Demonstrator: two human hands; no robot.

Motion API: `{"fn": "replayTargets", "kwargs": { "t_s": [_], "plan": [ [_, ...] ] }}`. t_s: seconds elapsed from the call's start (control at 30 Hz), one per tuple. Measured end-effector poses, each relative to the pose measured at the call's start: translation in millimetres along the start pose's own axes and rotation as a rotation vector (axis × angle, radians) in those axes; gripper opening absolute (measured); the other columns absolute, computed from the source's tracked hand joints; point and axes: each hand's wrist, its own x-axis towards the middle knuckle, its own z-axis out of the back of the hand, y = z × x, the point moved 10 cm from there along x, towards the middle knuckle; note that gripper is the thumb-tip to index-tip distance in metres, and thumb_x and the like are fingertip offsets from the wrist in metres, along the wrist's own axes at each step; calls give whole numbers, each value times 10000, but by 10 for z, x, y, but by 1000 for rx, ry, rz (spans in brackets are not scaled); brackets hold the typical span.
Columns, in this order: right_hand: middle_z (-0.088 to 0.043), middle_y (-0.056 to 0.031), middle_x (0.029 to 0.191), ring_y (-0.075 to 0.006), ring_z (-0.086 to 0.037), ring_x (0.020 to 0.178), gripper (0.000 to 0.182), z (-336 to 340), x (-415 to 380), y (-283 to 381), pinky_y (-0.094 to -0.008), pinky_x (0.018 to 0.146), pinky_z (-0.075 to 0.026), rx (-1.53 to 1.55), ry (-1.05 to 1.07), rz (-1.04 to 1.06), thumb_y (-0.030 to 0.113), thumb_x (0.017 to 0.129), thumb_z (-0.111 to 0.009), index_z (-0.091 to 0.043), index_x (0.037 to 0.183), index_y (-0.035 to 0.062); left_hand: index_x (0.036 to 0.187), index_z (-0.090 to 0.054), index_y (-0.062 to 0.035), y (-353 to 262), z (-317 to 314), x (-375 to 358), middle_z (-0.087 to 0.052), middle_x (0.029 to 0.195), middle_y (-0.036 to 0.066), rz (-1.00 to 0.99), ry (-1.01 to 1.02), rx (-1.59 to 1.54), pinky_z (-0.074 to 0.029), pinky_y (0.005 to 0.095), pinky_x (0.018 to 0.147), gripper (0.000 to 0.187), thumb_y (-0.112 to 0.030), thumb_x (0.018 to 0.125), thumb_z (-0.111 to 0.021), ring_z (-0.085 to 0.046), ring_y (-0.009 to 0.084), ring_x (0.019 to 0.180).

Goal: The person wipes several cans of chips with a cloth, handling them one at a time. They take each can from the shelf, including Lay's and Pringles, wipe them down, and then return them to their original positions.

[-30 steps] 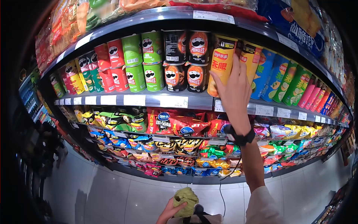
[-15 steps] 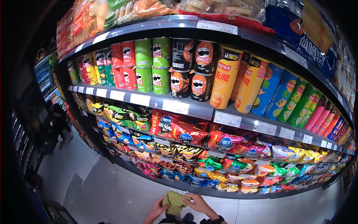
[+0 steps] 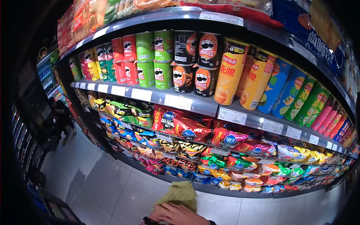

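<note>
A yellow-green cloth (image 3: pixel 182 195) is spread out at the bottom of the view, above the floor. My right hand (image 3: pixel 178 214) reaches in from the right and lies over the near edge of the cloth, its fingers stretched out across my left wrist. Of my left hand (image 3: pixel 154 216), only the wrist area shows, with a dark band below it. Its fingers are hidden beneath the cloth and my right hand, so their grip cannot be made out.
Ahead stands a shelf (image 3: pixel 161 96) with Pringles cans (image 3: pixel 163 75) and tall yellow Lay's tubes (image 3: pixel 230 73). Chip bags (image 3: pixel 191 129) hang in rows below, and more packets lie on top. A person in dark clothes (image 3: pixel 60 120) is in the aisle at left, on pale floor tiles (image 3: pixel 101 187).
The cloth has gone from bunched between both hands to spread out. My right hand has moved left and down over my left wrist. The view has shifted slightly.
</note>
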Motion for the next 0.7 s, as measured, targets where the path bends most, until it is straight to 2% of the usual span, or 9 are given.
{"fn": "replayTargets", "kwargs": {
  "t_s": [0.03,0.13,0.2,0.23,0.3,0.37,0.47,0.57,0.7],
  "plan": [
    [-545,-148,1129,-287,-623,965,449,64,86,172,-414,789,-528,205,26,104,231,888,-606,-504,1297,77,1214,-546,-51,-93,-57,-8,-554,1235,105,2,3,0,-449,322,959,274,-178,973,-512,-530,178,1152],
    [-621,-107,1032,-264,-627,970,395,511,474,214,-405,846,-507,233,1,165,248,871,-652,-572,1225,94,1229,-532,-56,-395,-67,-20,-541,1250,104,-27,-7,4,-441,328,968,291,-194,974,-507,-521,183,1163],
    [-561,-149,1156,-295,-599,1012,445,1303,768,202,-391,873,-507,-50,-210,300,246,864,-661,-560,1245,41,1238,-522,-59,-575,-4,-4,-532,1260,104,-49,-10,4,-436,332,974,302,-205,974,-503,-514,186,1171],
    [-584,-151,1118,-303,-590,1035,358,1888,938,344,-384,890,-498,-236,-345,294,168,839,-682,-614,1158,19,1243,-517,-61,-676,47,-35,-527,1265,104,-59,-13,10,-433,334,977,308,-210,974,-501,-511,188,1174],
    [-596,-158,1101,-305,-564,1083,287,2929,1190,317,-389,883,-484,-243,-660,68,79,822,-658,-615,1095,1,1253,-507,-64,-931,142,-66,-519,1275,103,-74,-24,24,-428,339,983,320,-221,974,-498,-505,191,1182],
    [-581,-150,1100,-318,-555,1069,318,3507,1499,590,-403,855,-482,-644,-885,152,74,815,-654,-584,1116,-3,1262,-497,-67,-1120,251,-102,-510,1285,103,-86,-32,27,-423,343,989,331,-232,975,-494,-499,194,1189],
    [-568,-139,1109,-333,-552,1045,337,3843,2004,663,-418,801,-504,-899,-1043,202,98,819,-653,-574,1129,-7,1277,-483,-72,-1363,400,-140,-497,1300,102,-88,-42,18,-416,349,997,349,-248,975,-489,-489,199,1200],
    [-561,-152,1134,-323,-558,1027,380,3868,2363,673,-398,709,-544,-1009,-1120,96,195,841,-662,-570,1129,-36,1291,-468,-77,-1554,566,-176,-484,1315,102,-99,-45,15,-408,355,1006,367,-264,975,-484,-480,204,1211],
    [-515,-202,1178,-353,-519,1065,499,3855,2587,526,-415,748,-534,-1140,-1145,-79,281,799,-731,-556,1146,-31,1310,-448,-83,-1767,712,-192,-466,1335,101,-102,-46,-2,-398,364,1018,392,-286,976,-477,-467,211,1226]
  ]
}}
